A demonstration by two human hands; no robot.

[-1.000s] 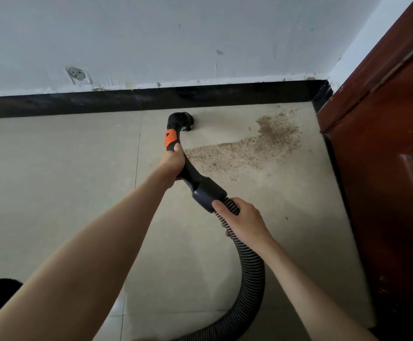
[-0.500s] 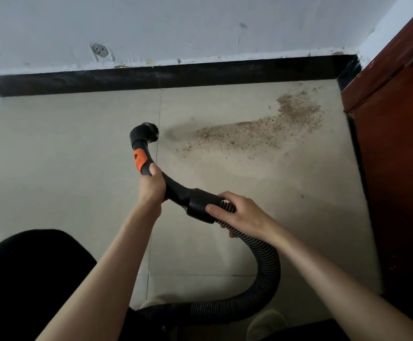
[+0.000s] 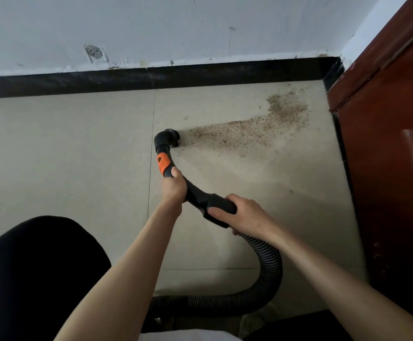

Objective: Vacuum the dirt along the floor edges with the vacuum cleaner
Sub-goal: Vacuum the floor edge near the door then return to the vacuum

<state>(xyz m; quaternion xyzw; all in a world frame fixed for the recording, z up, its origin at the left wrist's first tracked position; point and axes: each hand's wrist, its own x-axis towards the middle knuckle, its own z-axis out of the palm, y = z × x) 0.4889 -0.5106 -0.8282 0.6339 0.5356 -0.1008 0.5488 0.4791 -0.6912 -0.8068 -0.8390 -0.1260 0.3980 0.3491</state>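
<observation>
Half a second back the round black brush nozzle point(image 3: 169, 138) sat left of the floor-tile seam and clear of the mess; now it has swung right across that seam and rests at the near tip of the trail of brown crumbly dirt point(image 3: 257, 127). That trail runs up and to the right toward the corner where the black skirting board point(image 3: 151, 78) meets the dark red wooden cabinet point(image 3: 382, 148), thickening near the cabinet. Her left hand point(image 3: 174, 187) is clenched around the curved black wand just below its orange plastic latch point(image 3: 163, 164), while the right hand point(image 3: 246, 214) grasps the black cuff where the ribbed black hose point(image 3: 268, 269) joins. I'd say the suction pass is only just starting: nearly the whole patch is still on the beige tiled floor point(image 3: 65, 148). Next, by my reckoning, the nozzle wants pushing steadily rightward along the trail, kept flat to the tile, with the hose fed forward to give slack.
</observation>
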